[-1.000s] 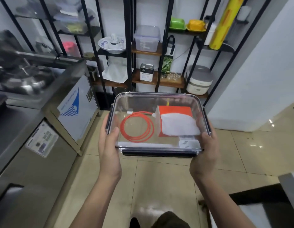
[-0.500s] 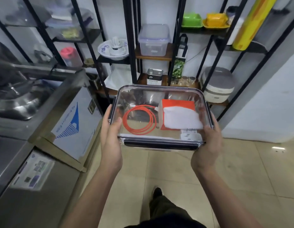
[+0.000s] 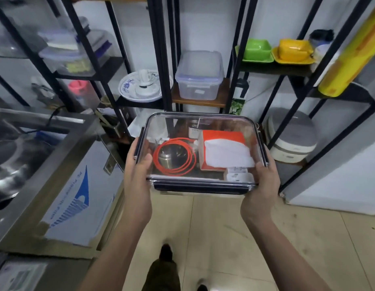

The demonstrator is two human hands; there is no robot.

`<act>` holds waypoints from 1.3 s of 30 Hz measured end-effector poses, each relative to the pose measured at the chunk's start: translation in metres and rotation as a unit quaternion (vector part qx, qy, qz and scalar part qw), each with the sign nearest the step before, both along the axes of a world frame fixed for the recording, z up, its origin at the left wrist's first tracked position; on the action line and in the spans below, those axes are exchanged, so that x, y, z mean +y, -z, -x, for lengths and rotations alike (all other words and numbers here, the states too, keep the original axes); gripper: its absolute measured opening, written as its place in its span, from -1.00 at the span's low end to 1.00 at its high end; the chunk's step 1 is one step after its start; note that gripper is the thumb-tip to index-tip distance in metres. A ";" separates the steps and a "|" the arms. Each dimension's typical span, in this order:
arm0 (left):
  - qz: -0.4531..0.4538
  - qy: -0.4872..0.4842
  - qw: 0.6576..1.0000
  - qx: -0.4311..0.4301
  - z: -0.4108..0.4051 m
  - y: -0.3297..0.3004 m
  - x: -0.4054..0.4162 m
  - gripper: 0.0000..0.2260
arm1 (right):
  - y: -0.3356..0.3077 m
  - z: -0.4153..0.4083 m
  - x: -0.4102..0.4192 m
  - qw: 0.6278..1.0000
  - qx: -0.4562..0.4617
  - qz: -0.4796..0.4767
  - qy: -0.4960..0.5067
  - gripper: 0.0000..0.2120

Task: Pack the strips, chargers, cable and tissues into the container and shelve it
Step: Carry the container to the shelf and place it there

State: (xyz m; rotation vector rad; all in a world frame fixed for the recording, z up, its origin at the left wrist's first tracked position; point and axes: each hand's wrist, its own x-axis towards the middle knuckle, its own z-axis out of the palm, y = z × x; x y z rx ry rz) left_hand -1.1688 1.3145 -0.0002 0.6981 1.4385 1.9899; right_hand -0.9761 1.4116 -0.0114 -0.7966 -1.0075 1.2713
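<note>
Two hands carry the lidded clear container [image 3: 201, 185] level before the black shelves [image 3: 161, 59], its long axis running from 9 to 3 o'clock. We note the left hand [image 3: 138, 171] gripping the 9 o'clock end, thumb over the lid, and the right hand [image 3: 260, 183] gripping the 3 o'clock corner. Inside lie a coiled orange cable [image 3: 174, 157], tissues [image 3: 226, 154] and a white charger [image 3: 238, 175].
</note>
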 end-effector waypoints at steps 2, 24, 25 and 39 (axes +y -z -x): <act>0.001 -0.002 1.000 -0.004 0.025 0.004 0.027 -0.45 | -0.002 0.023 0.026 0.999 -0.023 0.003 0.021 -0.54; -0.019 0.151 0.988 0.037 0.206 -0.008 0.293 -0.27 | -0.031 0.183 0.275 0.988 -0.099 0.009 0.122 -0.48; -0.012 0.163 0.985 0.054 0.208 -0.007 0.300 -0.21 | -0.032 0.182 0.283 0.988 -0.103 0.000 0.115 -0.49; 0.071 0.173 0.970 0.159 0.207 -0.002 0.363 -0.04 | -0.015 0.134 0.369 0.949 -0.267 -0.064 -0.153 0.07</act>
